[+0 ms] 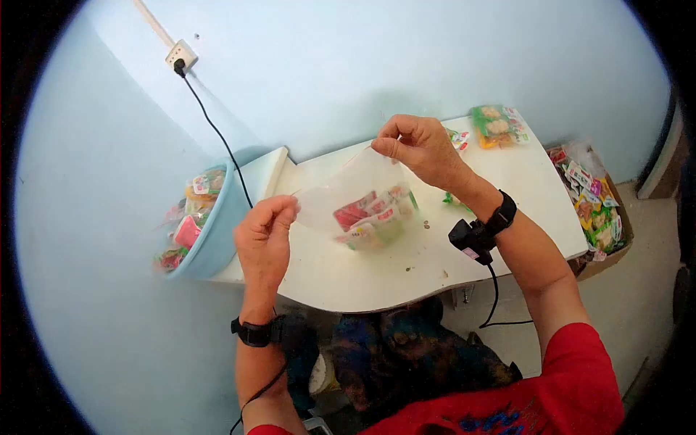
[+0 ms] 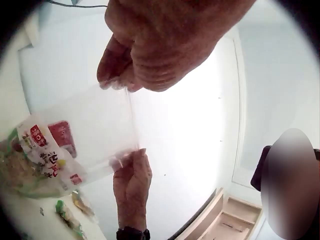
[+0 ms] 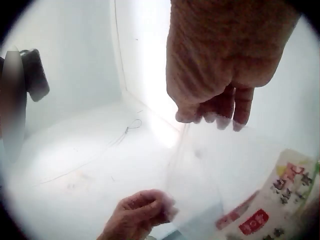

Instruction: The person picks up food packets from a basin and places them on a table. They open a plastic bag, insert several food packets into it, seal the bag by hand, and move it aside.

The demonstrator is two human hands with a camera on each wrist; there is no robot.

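A clear plastic bag hangs over the white table between both hands. My left hand pinches one top corner of it between thumb and fingers. At the opposite corner my right hand pinches the rim, held higher and farther from the body. Several small printed food packets, white, red and green, lie in the bottom of the bag. In the left wrist view the bag's mouth is stretched between the two hands, with a white packet with red print showing through the film.
A light blue tub with colourful packets stands at the table's left end. Green and orange packs lie at the back right corner, and a small green packet lies near the right forearm. A cardboard box of packets sits beyond the right edge.
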